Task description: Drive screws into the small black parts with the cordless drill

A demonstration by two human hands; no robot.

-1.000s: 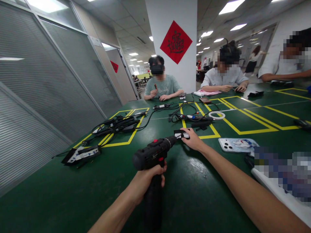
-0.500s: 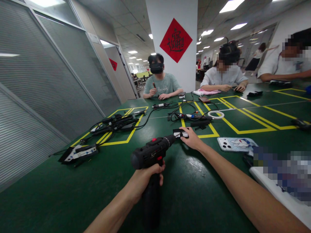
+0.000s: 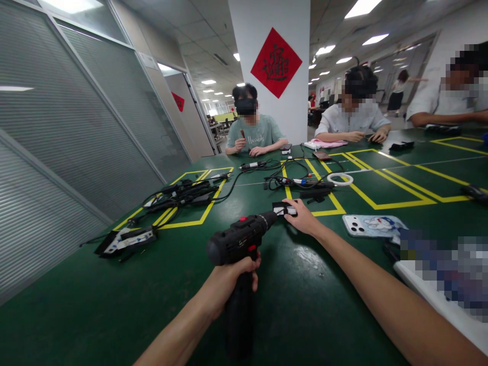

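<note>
My left hand is wrapped round the handle of a black cordless drill with red buttons. The drill's chuck points forward and to the right, at a small black-and-white block on the green table. My right hand grips that block from its right side with thumb and fingers. Whether the bit touches the block cannot be made out, as the chuck and fingers crowd that spot.
Tangled black cables lie at the left, near a black-and-white part. More cables and a white ring are beyond my right hand. A phone rests at the right. Several people sit across the green table.
Both hands, the drill and the block stay practically in place; the whole view shifts very slightly. A person walking far back at the right has moved a little.
</note>
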